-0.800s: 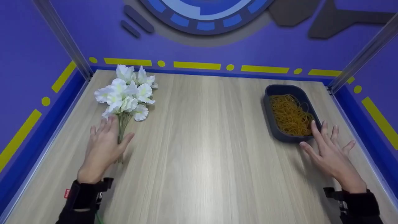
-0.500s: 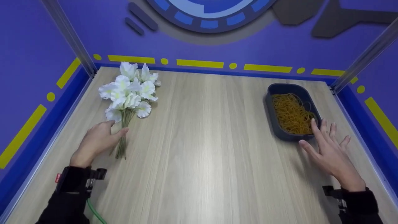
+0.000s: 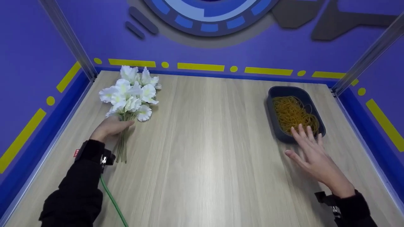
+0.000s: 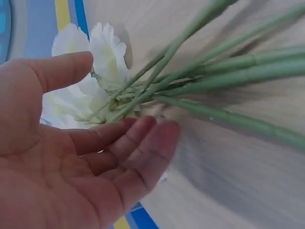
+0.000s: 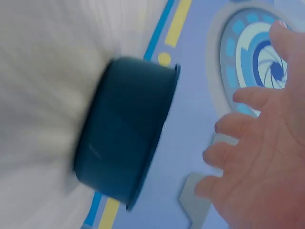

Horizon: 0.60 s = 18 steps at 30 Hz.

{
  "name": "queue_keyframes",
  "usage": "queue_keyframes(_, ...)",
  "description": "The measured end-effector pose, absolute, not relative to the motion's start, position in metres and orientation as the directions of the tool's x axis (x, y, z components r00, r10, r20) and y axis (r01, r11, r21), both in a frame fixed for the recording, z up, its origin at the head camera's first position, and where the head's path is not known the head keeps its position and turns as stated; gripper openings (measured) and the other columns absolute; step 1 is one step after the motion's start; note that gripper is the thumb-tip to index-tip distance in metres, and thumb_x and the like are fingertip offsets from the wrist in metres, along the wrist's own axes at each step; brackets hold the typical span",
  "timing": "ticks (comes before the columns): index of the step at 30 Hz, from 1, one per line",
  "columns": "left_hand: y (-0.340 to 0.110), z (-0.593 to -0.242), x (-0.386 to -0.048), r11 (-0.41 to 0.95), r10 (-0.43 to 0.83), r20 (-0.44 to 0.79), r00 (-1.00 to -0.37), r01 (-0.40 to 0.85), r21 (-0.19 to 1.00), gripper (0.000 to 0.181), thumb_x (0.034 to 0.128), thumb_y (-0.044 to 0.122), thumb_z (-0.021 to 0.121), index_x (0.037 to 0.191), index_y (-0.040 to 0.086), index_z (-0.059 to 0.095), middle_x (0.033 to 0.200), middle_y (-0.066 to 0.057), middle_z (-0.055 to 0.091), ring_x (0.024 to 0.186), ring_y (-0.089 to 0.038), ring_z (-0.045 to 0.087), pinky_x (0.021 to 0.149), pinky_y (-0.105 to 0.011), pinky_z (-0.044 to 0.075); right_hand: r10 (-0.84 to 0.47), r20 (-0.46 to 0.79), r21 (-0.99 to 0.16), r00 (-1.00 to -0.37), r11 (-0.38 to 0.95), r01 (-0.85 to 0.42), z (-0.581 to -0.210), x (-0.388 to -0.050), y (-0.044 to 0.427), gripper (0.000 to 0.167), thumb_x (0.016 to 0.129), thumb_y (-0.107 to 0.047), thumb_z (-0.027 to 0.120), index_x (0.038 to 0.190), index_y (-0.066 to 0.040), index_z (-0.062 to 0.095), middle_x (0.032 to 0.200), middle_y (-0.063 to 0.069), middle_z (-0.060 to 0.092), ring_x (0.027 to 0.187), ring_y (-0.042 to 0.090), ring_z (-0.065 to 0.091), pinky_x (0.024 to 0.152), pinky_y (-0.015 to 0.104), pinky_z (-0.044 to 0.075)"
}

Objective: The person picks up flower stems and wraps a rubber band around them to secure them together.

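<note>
A bunch of white flowers (image 3: 131, 96) lies at the left of the table, its green stems (image 4: 228, 76) pointing toward the person. My left hand (image 3: 112, 126) is at the stems just below the blossoms. In the left wrist view the thumb and the slightly bent fingers (image 4: 138, 162) stand apart, with the stems beyond them and not gripped. At the right, a dark rectangular container (image 3: 285, 137) holds a tangle of yellow-brown rubber bands (image 3: 292, 113). Over its near edge hovers my right hand (image 3: 315, 157), fingers spread and holding nothing; the right wrist view shows it apart from the container.
The wooden table (image 3: 202, 151) stretches between the flowers and the container. Purple-blue panels with yellow marks (image 3: 200, 66) enclose its back and sides, with metal posts (image 3: 71, 41) at the corners. A green cable (image 3: 113, 200) trails from the left sleeve.
My left hand first drew back left from over the stems, then moved in beside them below the blossoms. My right hand has shifted left, over the container's near edge. Flowers and container stay put.
</note>
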<state>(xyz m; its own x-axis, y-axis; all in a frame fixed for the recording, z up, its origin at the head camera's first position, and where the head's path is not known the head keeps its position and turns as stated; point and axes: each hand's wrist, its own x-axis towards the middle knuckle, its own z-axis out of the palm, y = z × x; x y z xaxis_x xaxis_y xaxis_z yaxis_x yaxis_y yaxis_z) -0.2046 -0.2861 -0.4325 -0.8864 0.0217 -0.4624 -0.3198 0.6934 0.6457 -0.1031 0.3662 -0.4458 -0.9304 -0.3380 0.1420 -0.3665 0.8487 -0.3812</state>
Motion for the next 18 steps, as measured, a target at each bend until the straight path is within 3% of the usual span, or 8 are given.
queue_keyframes(1, -0.286, -0.434, -0.208, 0.665, 0.017, -0.475, -0.880, -0.345, 0.662, 0.043, 0.0995, 0.044, 0.059, 0.081, 0.012, 0.037, 0.068, 0.004, 0.034, 0.060, -0.012, 0.038, 0.060, -0.030, 0.035, -0.351, 0.138, -0.388, -0.926, 0.841, -0.376, -0.447, -0.103, 0.362, 0.080, 0.101, -0.036, 0.063, 0.162, -0.013, 0.016, 0.165, 0.023, 0.004, 0.152, 0.041, -0.006, 0.114, 0.066, -0.013)
queue_keyframes(4, -0.284, -0.438, -0.216, 0.567, 0.006, -0.499, -0.867, -0.408, 0.715, 0.038, 0.0987, 0.039, 0.062, 0.084, 0.013, 0.040, 0.066, 0.007, 0.034, 0.056, -0.009, 0.038, 0.059, -0.027, 0.037, -0.382, 0.132, -0.398, -0.915, 0.825, -0.402, -0.451, -0.102, 0.352, 0.077, 0.101, -0.036, 0.063, 0.161, -0.011, 0.022, 0.165, 0.023, 0.010, 0.152, 0.042, 0.000, 0.119, 0.061, -0.006)
queue_keyframes(8, -0.281, -0.448, -0.225, 0.291, 0.055, -0.557, -0.829, -0.520, 0.803, 0.030, 0.1002, 0.033, 0.064, 0.098, 0.004, 0.058, 0.074, 0.002, 0.056, 0.064, -0.010, 0.054, 0.063, -0.024, 0.049, -0.407, 0.134, -0.399, -0.904, 0.813, -0.425, -0.454, -0.102, 0.342, 0.074, 0.101, -0.036, 0.063, 0.159, -0.008, 0.027, 0.164, 0.023, 0.015, 0.153, 0.040, 0.005, 0.121, 0.055, -0.003)
queue_keyframes(11, -0.282, -0.455, -0.230, 0.059, 0.144, -0.599, -0.787, -0.598, 0.799, 0.026, 0.1044, 0.028, 0.059, 0.104, 0.003, 0.065, 0.083, -0.003, 0.066, 0.073, -0.012, 0.063, 0.067, -0.025, 0.053, -0.422, 0.134, -0.392, -0.897, 0.808, -0.439, -0.457, -0.103, 0.336, 0.073, 0.101, -0.037, 0.063, 0.159, -0.008, 0.029, 0.164, 0.023, 0.018, 0.152, 0.041, 0.008, 0.122, 0.051, -0.002)
queue_keyframes(14, -0.283, -0.459, -0.234, -0.111, 0.198, -0.620, -0.759, -0.646, 0.755, 0.023, 0.1072, 0.024, 0.052, 0.098, 0.006, 0.063, 0.079, -0.001, 0.063, 0.067, -0.010, 0.057, 0.060, -0.023, 0.048, -0.433, 0.126, -0.396, -0.893, 0.803, -0.445, -0.459, -0.104, 0.331, 0.072, 0.101, -0.037, 0.063, 0.158, -0.008, 0.030, 0.163, 0.023, 0.019, 0.152, 0.041, 0.009, 0.123, 0.050, -0.002)
queue_keyframes(18, -0.281, -0.460, -0.238, -0.241, 0.232, -0.606, -0.761, -0.648, 0.722, 0.024, 0.1089, 0.016, 0.045, 0.087, 0.007, 0.051, 0.071, 0.002, 0.047, 0.056, -0.007, 0.041, 0.053, -0.019, 0.036, -0.433, 0.123, -0.414, -0.893, 0.796, -0.443, -0.461, -0.104, 0.328, 0.072, 0.101, -0.036, 0.064, 0.158, -0.007, 0.031, 0.163, 0.023, 0.021, 0.152, 0.041, 0.011, 0.123, 0.051, 0.000)
